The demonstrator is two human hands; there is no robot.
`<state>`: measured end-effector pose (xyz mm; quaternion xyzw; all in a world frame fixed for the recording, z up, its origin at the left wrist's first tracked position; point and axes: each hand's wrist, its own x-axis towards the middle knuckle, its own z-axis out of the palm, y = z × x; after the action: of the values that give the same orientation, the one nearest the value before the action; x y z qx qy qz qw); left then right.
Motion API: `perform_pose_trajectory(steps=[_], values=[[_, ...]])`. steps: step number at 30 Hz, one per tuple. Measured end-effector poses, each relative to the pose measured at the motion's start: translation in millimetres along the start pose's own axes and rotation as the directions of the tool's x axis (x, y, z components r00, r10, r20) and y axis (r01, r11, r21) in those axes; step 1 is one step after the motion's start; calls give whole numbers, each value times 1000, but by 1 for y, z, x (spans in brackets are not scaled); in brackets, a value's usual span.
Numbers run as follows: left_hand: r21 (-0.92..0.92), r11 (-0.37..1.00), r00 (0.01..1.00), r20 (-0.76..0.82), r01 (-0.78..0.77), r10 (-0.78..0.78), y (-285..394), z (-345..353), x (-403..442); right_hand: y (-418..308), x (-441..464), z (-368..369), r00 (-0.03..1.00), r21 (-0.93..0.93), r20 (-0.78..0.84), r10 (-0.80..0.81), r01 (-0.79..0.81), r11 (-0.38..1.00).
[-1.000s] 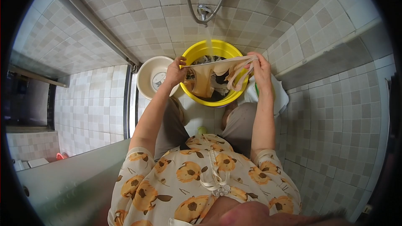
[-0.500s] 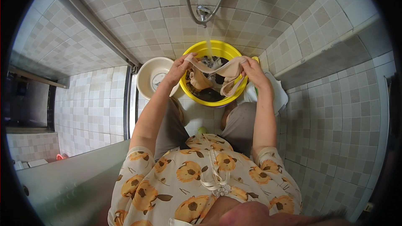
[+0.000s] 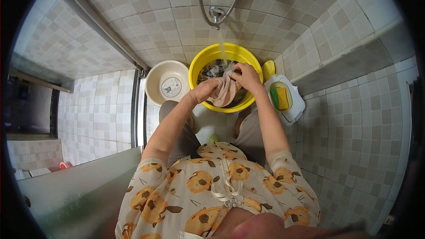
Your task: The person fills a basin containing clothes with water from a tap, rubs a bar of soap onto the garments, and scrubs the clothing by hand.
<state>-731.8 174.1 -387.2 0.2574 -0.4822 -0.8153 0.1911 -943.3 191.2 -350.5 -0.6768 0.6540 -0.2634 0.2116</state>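
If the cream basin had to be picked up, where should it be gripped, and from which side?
Probably by the left rim of the cream basin, pinched from above: it stands upright with its mouth open and its rim exposed there. The right looks worse, since the yellow tub sits close beside it.

left hand [image 3: 205, 90], right hand [image 3: 248, 78]: drawn closer | beige garment [image 3: 224, 94]: bunched (earlier stretched wide) | yellow sponge [image 3: 282, 99]: uncovered
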Motion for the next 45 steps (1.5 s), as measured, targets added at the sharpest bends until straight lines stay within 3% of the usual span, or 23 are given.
perform_pose_trajectory(steps=[1, 2, 6, 7, 8, 9, 12, 13, 14, 16, 17, 19, 21, 23, 28, 31, 33, 37, 40, 41, 43, 44, 45], values=[[-28, 999, 999, -28, 26, -26, -17, -4, 4, -2, -6, 3, 995, -286, -74, -62, 38, 957], [-117, 993, 1000, -10, 6, -7, -25, 3, 3, -2, -10, 5, 992, -283, -3, 124, -120, 952], [-195, 981, 1000, -7, 12, -14, -42, 25, -5, 23, -42, 24, 915, -101, 273, 298, -281, 954], [-269, 963, 999, -6, 35, -38, -42, 32, -8, 33, -58, 37, 924, 290, 277, 265, -343, 893], [-274, 961, 999, -3, 37, -39, -43, 34, -8, 36, -69, 41, 936, 635, 262, 237, -352, 688], [-301, 953, 999, 9, 35, -34, -43, 36, -7, 40, -75, 42, 935, 632, 261, 241, -354, 689], [-280, 960, 999, 37, 29, -20, -36, 39, -9, 42, -86, 43, 940, 842, 281, 194, -338, 419], [-230, 973, 999, 51, 21, -10, -33, 38, -9, 43, -85, 41, 941, 844, 277, 194, -335, 420], [-226, 974, 999, 53, 21, -9, -31, 36, -7, 41, -83, 38, 939, 764, 296, 173, -342, 547], [132, 989, 998, 0, -63, 64, -29, 31, -6, 36, -75, 33, 936, 670, 316, 155, -336, 662], [136, 989, 998, 0, -63, 64, -27, 29, -6, 32, -68, 33, 954, 649, 286, 91, -262, 714], [233, 933, 955, -53, -273, 292, -22, 24, -7, 24, -57, 33, 967, 629, 256, 21, -182, 756], [149, 949, 946, -126, -278, 297, -25, 21, -6, 11, -50, 27, 993, 610, 72, -97, 33, 791], [164, 898, 885, -169, -409, 434, -27, 17, -6, 6, -45, 22, 989, 582, 130, -76, -14, 813], [179, 921, 860, -332, -346, 388, -9, 21, -19, -5, -39, 14, 986, 772, 148, -69, -72, 631], [90, 926, 878, -297, -366, 376, -5, 19, -17, -15, -36, 0, 972, 751, 194, -134, -59, 658], [155, 939, 940, -106, -306, 324, -5, 12, -13, -17, -34, -6, 963, 720, 222, -153, -57, 692], [237, 946, 936, -221, -221, 274, -3, -2, -11, -8, -29, -12, 960, 699, 257, -110, -106, 707], [403, 863, 878, -231, -306, 419, 12, -1, -10, 3, -22, -11, 977, 575, 200, -67, -62, 816], [570, 776, 846, -245, -270, 474, 19, -2, -8, -2, -24, -15, 978, 576, 199, -67, -61, 815], [835, 530, 779, -232, -147, 582, 35, -2, -5, -23, -33, -30, 992, 284, 65, 104, -119, 952], [956, 208, 616, -39, -205, 787, 48, 4, -3, -28, -37, -31, 993, 286, 62, 104, -117, 951], [957, 207, 617, -38, -205, 786, 49, 1, 4, -33, -43, -31, 999, 240, -16, 30, -25, 970]])
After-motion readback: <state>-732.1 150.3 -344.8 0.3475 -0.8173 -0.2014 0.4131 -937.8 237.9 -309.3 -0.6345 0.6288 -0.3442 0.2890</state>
